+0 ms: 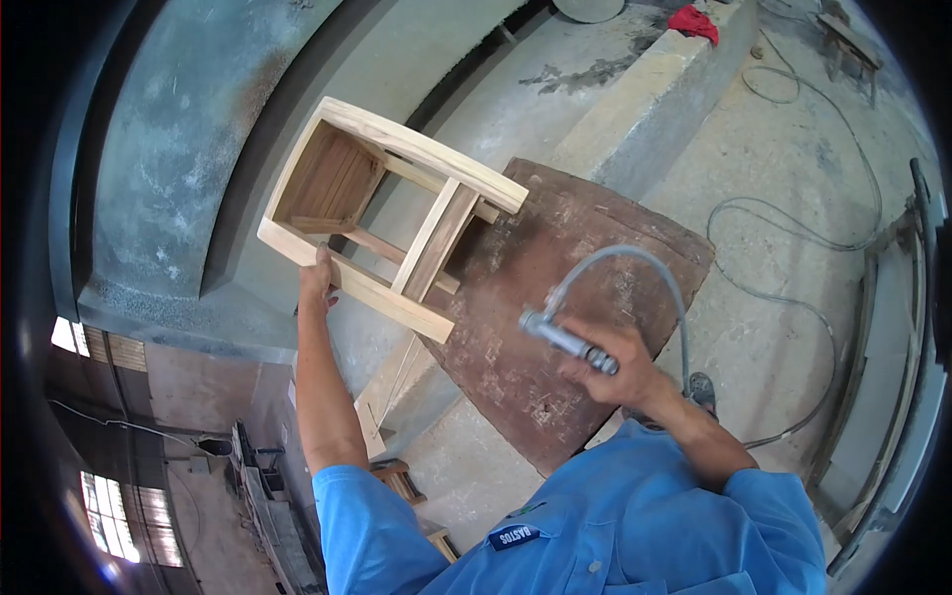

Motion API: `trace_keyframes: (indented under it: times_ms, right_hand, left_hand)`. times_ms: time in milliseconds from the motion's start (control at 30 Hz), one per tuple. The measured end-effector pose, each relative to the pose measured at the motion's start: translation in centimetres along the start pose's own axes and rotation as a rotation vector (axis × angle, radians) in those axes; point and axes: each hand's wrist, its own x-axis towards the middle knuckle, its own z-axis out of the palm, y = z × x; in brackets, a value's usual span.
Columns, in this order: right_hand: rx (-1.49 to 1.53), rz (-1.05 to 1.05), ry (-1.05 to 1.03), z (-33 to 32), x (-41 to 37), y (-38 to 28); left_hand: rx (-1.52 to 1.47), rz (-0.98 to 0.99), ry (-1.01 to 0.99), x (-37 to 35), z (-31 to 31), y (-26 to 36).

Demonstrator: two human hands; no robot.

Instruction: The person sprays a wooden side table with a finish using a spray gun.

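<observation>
My left hand [318, 280] is wrapped around the near leg of a small pale wooden stool frame [426, 157]. The frame is tipped on its side, its legs pointing right over a worn brown board [555, 397]. Inside it, a slatted wooden panel shows at the left and crossbars join the legs. Closed around a grey cylindrical air tool [565, 340], my right hand [620, 362] is above the board, apart from the stool frame. A grey hose [650, 256] curves up from the tool's left end. Slight blur hides the tool's details.
A long concrete block [645, 109] with a red cloth [694, 24] on it runs behind the board. More hose [783, 233] loops across the floor at right. Large grey-green curved panels [188, 129] stand at left, and a framed panel [883, 367] at right.
</observation>
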Motion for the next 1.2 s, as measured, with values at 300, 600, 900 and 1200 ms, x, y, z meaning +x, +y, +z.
trace_keyframes:
  times_ms: [300,600,900,1200]
  right_hand:
    - [-0.138,0.006,0.353,-3.6,1.4,1.2]
    - [-0.055,-0.068,0.110,2.8,3.0,-0.2]
    - [0.031,0.144,0.026,4.9,-0.6,4.9]
    - [0.013,0.172,0.288,5.0,2.0,8.0]
  left_hand:
    - [-0.015,0.018,-0.005,1.2,-0.3,0.1]
    - [0.045,-0.057,-0.099,0.2,-0.6,0.9]
    - [-0.172,-0.092,0.096,-1.0,3.0,1.5]
    - [-0.304,0.160,0.313,1.7,7.1,-1.9]
